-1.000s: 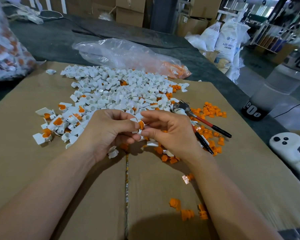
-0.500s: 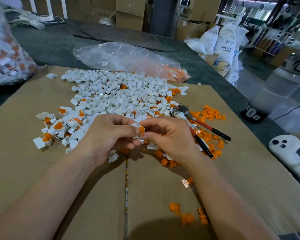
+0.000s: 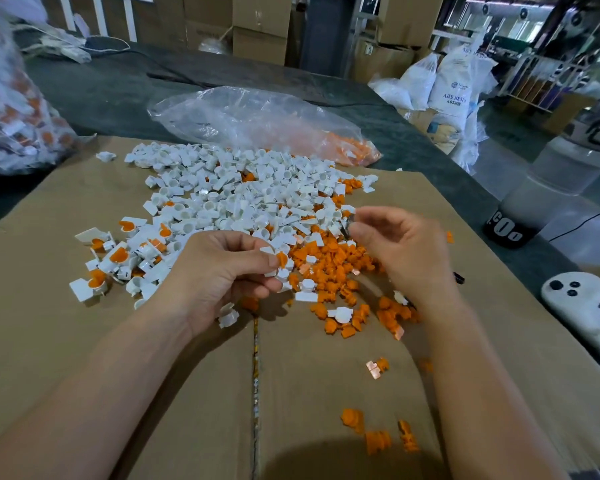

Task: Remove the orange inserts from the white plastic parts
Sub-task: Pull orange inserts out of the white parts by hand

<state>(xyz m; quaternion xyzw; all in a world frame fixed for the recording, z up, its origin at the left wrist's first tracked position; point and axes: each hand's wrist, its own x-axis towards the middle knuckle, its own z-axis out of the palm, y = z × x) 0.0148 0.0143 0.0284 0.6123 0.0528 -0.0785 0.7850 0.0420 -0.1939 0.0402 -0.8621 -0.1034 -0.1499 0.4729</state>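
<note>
Cardboard (image 3: 84,341) covers the table. Past its edge at 12 o'clock lies a clear bag (image 3: 250,123) with orange pieces in its right end. White parts (image 3: 239,192) spread in a pile from the centre toward 11 o'clock; those at 9 o'clock carry orange fillings. Loose inserts (image 3: 336,268) are heaped just right of centre. The left hand (image 3: 219,275) pinches one part (image 3: 272,271) between thumb and curled fingers, its insert (image 3: 282,259) showing at the tip. The right hand (image 3: 406,251), at 2 o'clock, is loosely curled, with its thumb and forefinger at a dark metal bit (image 3: 346,230). Whether they grip it I cannot tell.
</note>
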